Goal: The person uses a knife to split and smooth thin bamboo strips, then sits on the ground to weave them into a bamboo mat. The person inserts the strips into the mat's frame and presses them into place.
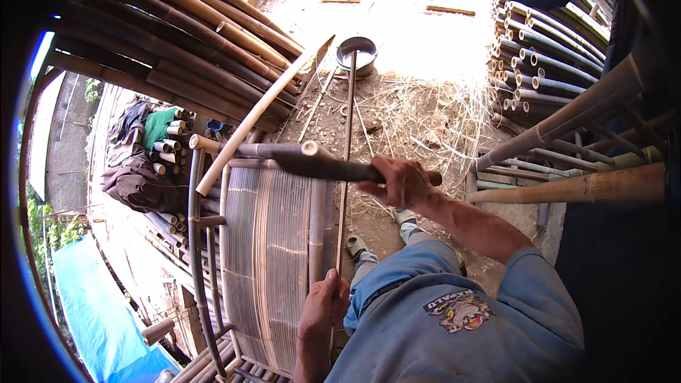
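My right hand (403, 183) is closed around the handle of a dark, broad-bladed machete (319, 167). Its blade points left, its tip close to the cut end of a bamboo pole (278, 150) on a bamboo frame. Near my waist, my left hand (325, 305) grips a long narrow bamboo strip (348, 120). The strip runs away from me, passes behind the machete, and its far end reaches a dark round bucket (365, 69). Left of the strip stands a slatted bamboo bench (266, 262). A pale split bamboo length (266, 117) leans across the frame's far corner.
Stacked brown bamboo poles (191, 35) fill the far left; cut poles (546, 64) are piled at the far right. Bamboo shavings (425, 113) cover the ground ahead. A bamboo rack (567, 188) stands at right. Dark cloths (138, 181) and a blue tarp (99, 312) lie left.
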Demonstrator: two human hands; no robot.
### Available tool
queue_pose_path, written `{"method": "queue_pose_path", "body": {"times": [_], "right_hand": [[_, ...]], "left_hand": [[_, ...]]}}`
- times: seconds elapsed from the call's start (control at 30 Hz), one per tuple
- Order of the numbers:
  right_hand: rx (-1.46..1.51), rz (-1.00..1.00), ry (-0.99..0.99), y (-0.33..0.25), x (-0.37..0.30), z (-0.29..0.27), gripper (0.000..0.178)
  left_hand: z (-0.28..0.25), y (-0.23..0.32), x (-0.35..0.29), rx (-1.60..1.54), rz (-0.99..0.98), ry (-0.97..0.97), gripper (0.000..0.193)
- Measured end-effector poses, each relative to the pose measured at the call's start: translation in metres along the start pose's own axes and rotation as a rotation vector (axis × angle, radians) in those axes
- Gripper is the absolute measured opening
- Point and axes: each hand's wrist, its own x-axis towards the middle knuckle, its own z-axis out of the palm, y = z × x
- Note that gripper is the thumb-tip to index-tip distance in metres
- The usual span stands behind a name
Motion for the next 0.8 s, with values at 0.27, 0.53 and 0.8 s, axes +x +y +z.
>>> {"method": "queue_pose_path", "body": {"times": [0.27, 0.53, 0.8], "right_hand": [[0.303, 0.585, 0.164, 0.085, 0.053, -0.081, 0.069], [1.256, 0.937, 0.245, 0.001, 0.017, -0.024, 0.056], [0.811, 0.562, 0.305, -0.004, 0.06, -0.012, 0.053]], "left_hand": [[-0.01, -0.03, -0.063, 0.252, -0.069, -0.058, 0.055], [0.006, 0.002, -0.017, 0.152, 0.176, 0.046, 0.054], [0.02, 0.002, 0.001, 0.334, 0.127, 0.128, 0.054]]}}
